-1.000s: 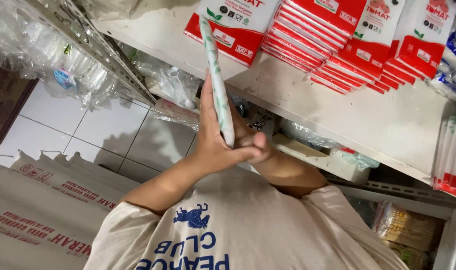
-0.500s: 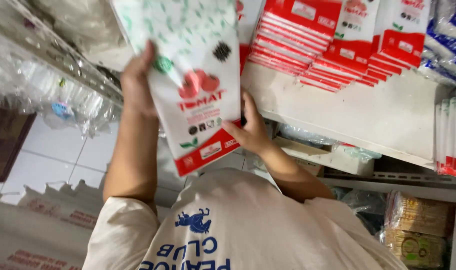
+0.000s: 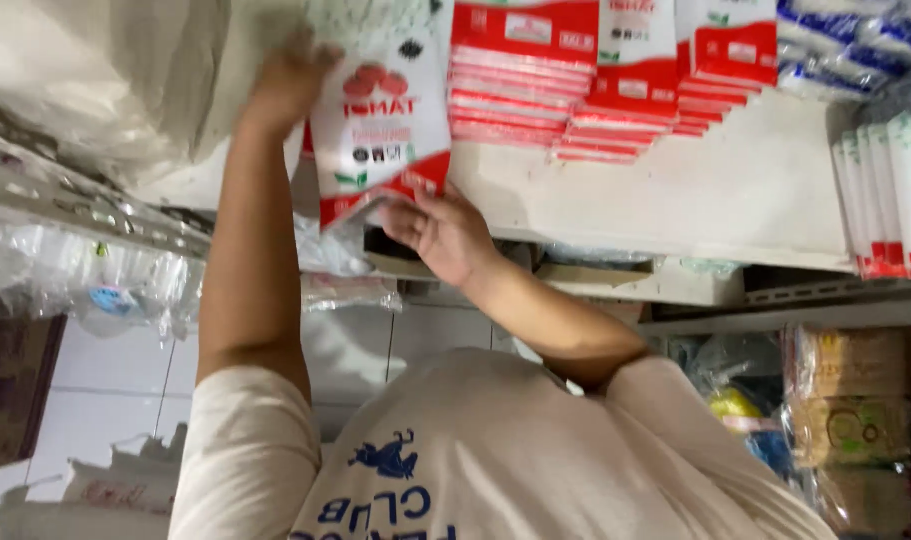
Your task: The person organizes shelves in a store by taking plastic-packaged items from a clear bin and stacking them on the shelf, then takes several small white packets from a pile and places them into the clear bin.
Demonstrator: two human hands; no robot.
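Fingers of the right hand point(image 3: 438, 232) pinch the bottom red edge of a white and red packet point(image 3: 381, 110), while the left hand point(image 3: 286, 80) lies flat, fingers together, against its upper side edge. The packet stands against the white shelf point(image 3: 676, 200), just left of the stacked red packets point(image 3: 524, 80). Its long axis runs up and away from the right hand, red end nearest, and both hands touch it.

The packet point(image 3: 381, 110) lies on the shelf point(image 3: 676, 200), left of stacked packets point(image 3: 521, 85).
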